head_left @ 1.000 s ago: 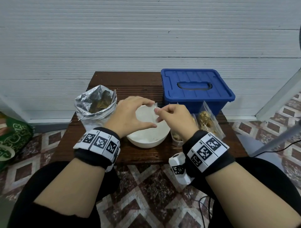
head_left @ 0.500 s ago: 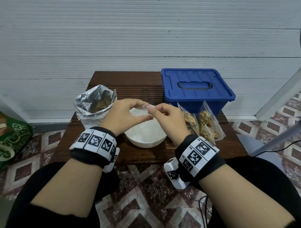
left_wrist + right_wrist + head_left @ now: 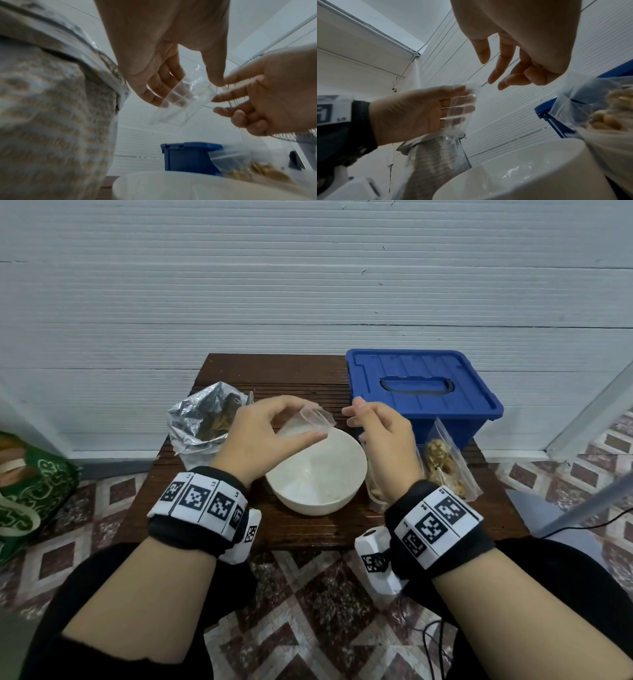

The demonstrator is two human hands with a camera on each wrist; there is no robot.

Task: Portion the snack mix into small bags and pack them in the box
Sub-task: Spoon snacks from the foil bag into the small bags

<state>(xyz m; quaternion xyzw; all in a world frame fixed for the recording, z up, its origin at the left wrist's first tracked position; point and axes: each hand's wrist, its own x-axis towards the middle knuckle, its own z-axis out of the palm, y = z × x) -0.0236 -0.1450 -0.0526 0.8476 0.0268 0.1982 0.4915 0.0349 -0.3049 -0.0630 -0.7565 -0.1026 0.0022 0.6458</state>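
So a couple of filled bags (image 3: 445, 470) are already sitting just right of the white bowl (image 3: 318, 470), leaning by the blue box (image 3: 421, 392), whose lid is on, so I'd say nothing's packed yet. Left hand (image 3: 263, 436) is pinching an empty clear bag (image 3: 317, 419) right above the bowl, with its mouth held open, while the right hand (image 3: 380, 433) hangs loose just beside it, fingers relaxed and holding nothing. The foil snack bag (image 3: 205, 422) stands open left of the bowl, so this one needs filling, sealing, then everything goes in the box.

Foil bag (image 3: 205, 422) left, white bowl (image 3: 318, 474) centre, blue box (image 3: 421, 392) right crowd the table (image 3: 274, 371); its back-left stays open.
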